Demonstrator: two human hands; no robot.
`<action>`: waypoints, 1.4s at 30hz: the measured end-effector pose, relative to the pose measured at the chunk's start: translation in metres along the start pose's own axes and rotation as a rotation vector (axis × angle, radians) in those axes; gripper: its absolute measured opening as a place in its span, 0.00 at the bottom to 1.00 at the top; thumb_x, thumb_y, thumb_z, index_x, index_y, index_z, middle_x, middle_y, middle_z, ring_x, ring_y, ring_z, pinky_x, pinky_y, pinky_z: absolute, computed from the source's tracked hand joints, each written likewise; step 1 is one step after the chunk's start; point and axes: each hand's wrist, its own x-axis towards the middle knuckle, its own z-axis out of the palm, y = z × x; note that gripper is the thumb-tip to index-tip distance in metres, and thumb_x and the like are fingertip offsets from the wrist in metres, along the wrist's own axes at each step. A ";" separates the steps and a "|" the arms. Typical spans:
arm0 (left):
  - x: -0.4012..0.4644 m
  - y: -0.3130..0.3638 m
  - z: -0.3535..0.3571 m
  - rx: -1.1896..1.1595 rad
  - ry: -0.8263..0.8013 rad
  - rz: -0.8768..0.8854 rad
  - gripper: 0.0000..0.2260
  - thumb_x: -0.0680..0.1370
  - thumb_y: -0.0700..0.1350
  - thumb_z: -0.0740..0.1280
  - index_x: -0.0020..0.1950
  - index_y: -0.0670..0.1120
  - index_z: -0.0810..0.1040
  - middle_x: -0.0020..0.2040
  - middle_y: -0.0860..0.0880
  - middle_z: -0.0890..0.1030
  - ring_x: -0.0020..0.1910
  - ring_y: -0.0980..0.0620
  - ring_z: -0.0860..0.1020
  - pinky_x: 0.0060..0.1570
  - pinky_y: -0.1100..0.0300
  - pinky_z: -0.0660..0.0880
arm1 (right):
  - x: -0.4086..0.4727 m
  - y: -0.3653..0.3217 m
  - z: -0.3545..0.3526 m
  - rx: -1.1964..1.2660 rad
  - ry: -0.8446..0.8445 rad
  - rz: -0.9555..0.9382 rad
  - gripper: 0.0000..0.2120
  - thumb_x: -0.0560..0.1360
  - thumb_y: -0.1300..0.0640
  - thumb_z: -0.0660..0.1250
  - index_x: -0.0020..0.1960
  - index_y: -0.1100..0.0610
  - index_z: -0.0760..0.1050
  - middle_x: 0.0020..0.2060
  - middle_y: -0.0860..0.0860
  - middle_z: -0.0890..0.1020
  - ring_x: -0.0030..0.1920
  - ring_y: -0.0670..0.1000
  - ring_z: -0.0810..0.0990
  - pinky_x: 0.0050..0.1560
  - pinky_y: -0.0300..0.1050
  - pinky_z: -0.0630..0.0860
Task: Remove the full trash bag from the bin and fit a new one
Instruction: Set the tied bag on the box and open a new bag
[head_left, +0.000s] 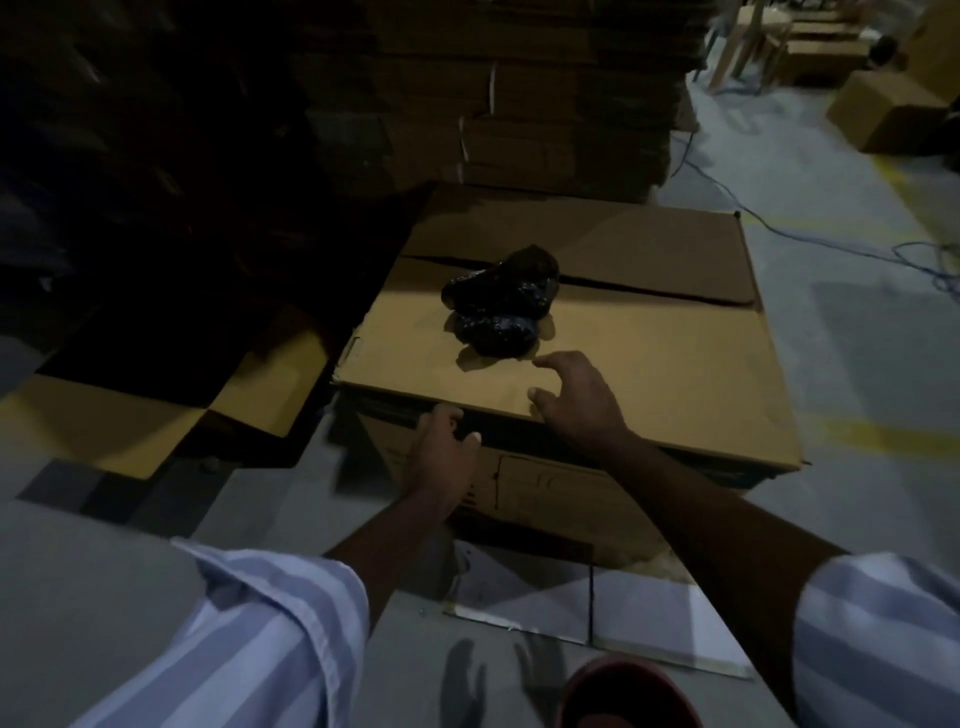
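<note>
One crumpled black bag (500, 306) atop closed carton (649, 364); hands empty.

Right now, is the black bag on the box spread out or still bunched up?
Bunched up. The black bag sits as a crumpled wad on the cardboard box top; neither hand touches it.

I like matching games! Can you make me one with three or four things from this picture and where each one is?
Things:
1. crumpled black bag
2. left hand
3. blue cable
4. red bin rim

Places:
A. trailing over the floor on the right
B. at the bottom edge of the picture
C. lying on top of the cardboard box
D. by the box's near edge

Pairs: 1-C, 2-D, 3-A, 4-B
</note>
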 end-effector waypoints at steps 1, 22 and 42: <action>0.002 -0.004 -0.003 0.005 0.008 0.007 0.14 0.81 0.47 0.68 0.65 0.49 0.73 0.67 0.48 0.72 0.59 0.48 0.76 0.53 0.54 0.74 | 0.007 -0.006 0.004 -0.046 -0.019 -0.036 0.23 0.78 0.51 0.70 0.72 0.51 0.74 0.73 0.52 0.72 0.69 0.55 0.74 0.64 0.54 0.76; 0.009 -0.064 -0.018 -0.045 -0.008 -0.027 0.12 0.80 0.46 0.69 0.63 0.49 0.75 0.64 0.47 0.75 0.61 0.45 0.77 0.59 0.50 0.78 | 0.079 -0.027 0.032 -0.521 -0.033 -0.241 0.20 0.75 0.53 0.73 0.66 0.52 0.78 0.64 0.53 0.77 0.61 0.58 0.78 0.48 0.55 0.82; -0.041 0.020 0.005 -0.866 -0.240 -0.221 0.14 0.81 0.50 0.69 0.65 0.49 0.81 0.59 0.48 0.86 0.59 0.46 0.83 0.61 0.45 0.79 | -0.073 -0.014 0.001 0.561 -0.047 0.142 0.18 0.79 0.59 0.71 0.67 0.53 0.74 0.45 0.57 0.85 0.46 0.53 0.86 0.40 0.49 0.83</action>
